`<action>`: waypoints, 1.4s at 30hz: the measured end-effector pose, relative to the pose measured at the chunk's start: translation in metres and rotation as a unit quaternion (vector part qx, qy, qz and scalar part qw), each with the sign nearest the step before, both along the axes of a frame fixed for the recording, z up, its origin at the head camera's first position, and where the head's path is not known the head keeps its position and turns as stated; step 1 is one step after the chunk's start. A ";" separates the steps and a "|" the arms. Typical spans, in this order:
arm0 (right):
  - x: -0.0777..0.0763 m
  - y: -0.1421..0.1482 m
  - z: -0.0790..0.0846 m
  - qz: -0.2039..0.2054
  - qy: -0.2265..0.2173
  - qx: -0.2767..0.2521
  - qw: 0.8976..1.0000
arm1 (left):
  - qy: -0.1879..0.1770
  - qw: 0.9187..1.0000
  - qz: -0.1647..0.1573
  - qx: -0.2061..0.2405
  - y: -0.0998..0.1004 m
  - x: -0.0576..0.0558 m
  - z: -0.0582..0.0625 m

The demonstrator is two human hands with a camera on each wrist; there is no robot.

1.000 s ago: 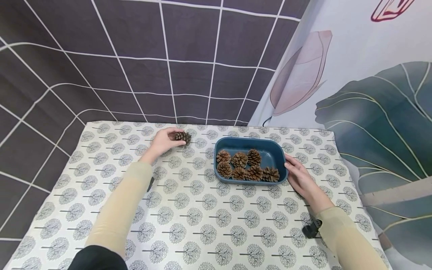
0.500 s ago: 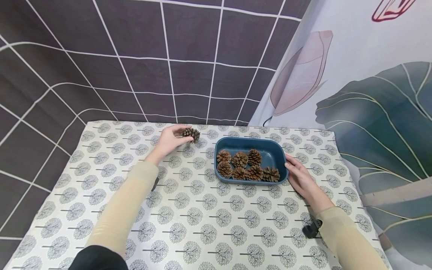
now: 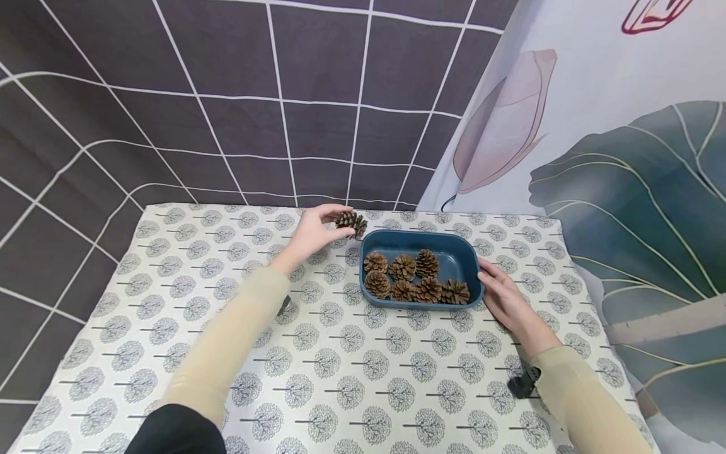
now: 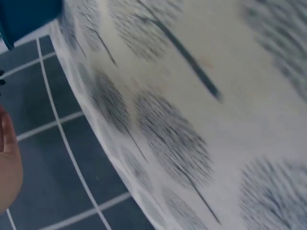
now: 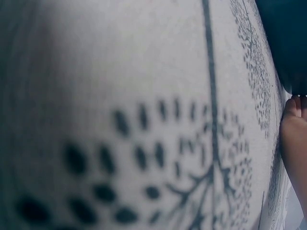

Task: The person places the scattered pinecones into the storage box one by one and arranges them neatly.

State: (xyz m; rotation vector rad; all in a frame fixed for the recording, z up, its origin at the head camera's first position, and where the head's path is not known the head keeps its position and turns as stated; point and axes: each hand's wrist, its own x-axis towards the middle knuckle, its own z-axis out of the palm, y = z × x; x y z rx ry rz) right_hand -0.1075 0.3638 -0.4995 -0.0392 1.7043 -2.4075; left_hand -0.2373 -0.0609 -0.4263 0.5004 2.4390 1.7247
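My left hand (image 3: 313,233) pinches a brown pine cone (image 3: 353,223) between thumb and fingers, just off the back left corner of a dark blue rectangular container (image 3: 448,263). Several pine cones (image 3: 403,291) lie inside it, in a full front row and a shorter one behind. On its right side, my right hand (image 3: 507,299) touches the wall and rim with extended fingers. In the left wrist view, only part of the left hand (image 4: 8,167) shows at the left edge. The right wrist view catches the right fingertips (image 5: 296,104) against the container's wall.
A white cloth with grey tree prints (image 3: 351,340) covers the table. A dark curtain with a white grid (image 3: 317,126) hangs behind it. Another curtain with large leaf prints (image 3: 635,189) hangs at the right. The container's back right part shows bare floor.
My left hand has moved right with the pine cone, from the table's back left toward the container's back left corner. My right hand and the container have stayed in place.
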 end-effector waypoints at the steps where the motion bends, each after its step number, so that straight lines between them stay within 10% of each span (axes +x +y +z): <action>1: 0.000 0.000 0.000 0.000 0.000 -0.003 1.000 | 0.002 1.000 -0.005 0.005 0.004 0.000 0.000; 26: 0.000 -0.001 0.001 0.005 0.004 -0.012 1.000 | 0.097 0.982 -0.156 -0.040 0.123 0.015 0.005; 42: -0.001 -0.001 0.001 0.013 -0.001 -0.023 1.000 | 0.104 0.973 -0.168 -0.121 0.173 0.030 -0.006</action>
